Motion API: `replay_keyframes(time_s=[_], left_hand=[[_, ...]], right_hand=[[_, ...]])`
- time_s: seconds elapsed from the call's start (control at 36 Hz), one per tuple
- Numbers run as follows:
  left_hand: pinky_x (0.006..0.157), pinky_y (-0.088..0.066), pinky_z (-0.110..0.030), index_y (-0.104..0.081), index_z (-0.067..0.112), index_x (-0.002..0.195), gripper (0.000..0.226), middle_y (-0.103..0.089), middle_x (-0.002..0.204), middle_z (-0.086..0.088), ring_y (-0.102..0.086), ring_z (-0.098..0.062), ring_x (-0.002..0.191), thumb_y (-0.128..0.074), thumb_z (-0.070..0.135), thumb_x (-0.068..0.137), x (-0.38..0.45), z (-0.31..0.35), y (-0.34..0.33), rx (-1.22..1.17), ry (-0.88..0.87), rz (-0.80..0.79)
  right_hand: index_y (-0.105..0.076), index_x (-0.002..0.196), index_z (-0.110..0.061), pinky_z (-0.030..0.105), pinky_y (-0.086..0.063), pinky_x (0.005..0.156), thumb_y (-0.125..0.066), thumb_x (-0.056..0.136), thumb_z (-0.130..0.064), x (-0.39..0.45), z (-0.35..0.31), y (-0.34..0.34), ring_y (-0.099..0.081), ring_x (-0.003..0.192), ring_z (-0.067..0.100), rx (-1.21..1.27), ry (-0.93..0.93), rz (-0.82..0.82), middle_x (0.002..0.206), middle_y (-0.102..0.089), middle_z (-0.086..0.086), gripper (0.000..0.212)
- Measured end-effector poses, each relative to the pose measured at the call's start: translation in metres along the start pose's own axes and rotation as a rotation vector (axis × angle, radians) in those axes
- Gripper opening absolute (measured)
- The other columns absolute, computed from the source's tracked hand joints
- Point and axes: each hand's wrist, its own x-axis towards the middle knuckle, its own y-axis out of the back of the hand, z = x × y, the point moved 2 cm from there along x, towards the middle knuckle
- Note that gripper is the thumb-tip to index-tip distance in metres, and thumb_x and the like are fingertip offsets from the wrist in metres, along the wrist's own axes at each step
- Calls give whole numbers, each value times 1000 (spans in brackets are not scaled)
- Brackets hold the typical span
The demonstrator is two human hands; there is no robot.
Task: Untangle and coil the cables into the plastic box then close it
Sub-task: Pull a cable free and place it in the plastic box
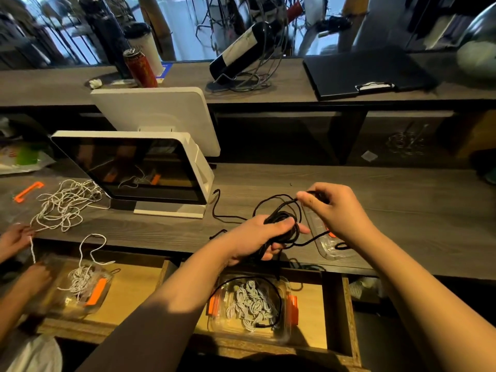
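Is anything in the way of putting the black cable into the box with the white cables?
Nothing solid blocks it. The plastic box sits open in the drawer below the left hand gripping the black cable. The white cables already fill much of it.

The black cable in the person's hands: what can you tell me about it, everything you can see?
The black cable is thin, matte and round. Most of it is wound into a loose bundle that the left hand grips above the wooden counter. The right hand pinches one strand, lifted off the bundle. A loose tail trails left across the counter toward the white monitor; other loops hang down over the clear plastic box in the open drawer.
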Motion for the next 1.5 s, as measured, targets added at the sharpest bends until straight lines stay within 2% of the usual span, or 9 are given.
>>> replay_keyframes(time_s=[0.17,0.5,0.69,0.83,1.0,1.11,1.22,1.39,1.5], left_hand=[[54,-33,-22,-69,28,125,36,-45,65,6,-40,-6,57,-46,46,103,-5,4,3,-84,-130,165],[54,-40,-20,-70,21,108,36,-57,73,5,-51,-4,60,-48,48,102,13,17,7,-65,-316,800],[53,-42,-25,-67,13,114,43,-65,63,6,-56,-8,59,-51,50,100,22,20,19,-534,-330,938],[51,-49,-23,-63,12,119,43,-77,91,1,-74,-13,87,-47,48,103,26,22,29,-576,-327,958],[72,-55,-35,-64,7,105,44,-66,76,-4,-67,-17,66,-49,48,102,35,17,35,-969,-295,886],[55,-53,-30,-60,9,98,40,-53,73,-2,-53,-13,55,-52,48,101,41,13,49,-1212,-265,904],[51,-45,-27,-59,11,108,44,-52,77,-1,-50,-13,59,-53,54,99,45,6,64,-1115,-217,1052],[96,-51,-34,-54,19,130,40,-58,99,10,-61,-13,103,-47,48,103,43,-1,68,-431,-298,1239],[69,-39,-9,-50,27,108,14,-52,90,16,-51,2,85,-45,40,106,43,1,61,104,-326,1089]], right_hand=[[-66,73,-18,17,-34,50,-57,95,-39,-9,8,-5,-41,47,2,183,-73,-60,50,-48,-12,32],[-63,93,-7,25,-32,47,-53,98,-36,-17,3,-25,-37,49,12,414,-173,-266,56,-44,-6,31],[-63,91,-17,17,-36,48,-44,103,-37,-31,-6,-57,-43,49,2,291,-182,-406,53,-49,-14,30],[-66,93,-15,16,-37,51,-45,104,-33,-39,-9,-67,-42,54,4,283,-185,-462,64,-47,-7,29],[-66,96,-15,17,-40,52,-46,103,-34,-45,-13,-68,-48,50,1,247,-207,-519,65,-51,-5,28],[-61,99,-16,14,-40,41,-48,104,-31,-53,-12,-70,-48,40,3,273,-264,-594,66,-51,-3,20],[-58,100,-18,18,-43,47,-53,102,-29,-65,-14,-76,-47,45,0,291,-275,-617,64,-50,-6,12],[-63,92,-27,32,-48,63,-57,98,-41,-73,-16,-78,-52,62,6,151,-218,-578,72,-56,-7,17],[-66,90,-26,28,-48,63,-54,98,-45,-67,-25,-62,-56,63,3,-5,-80,-475,73,-63,-6,24]])
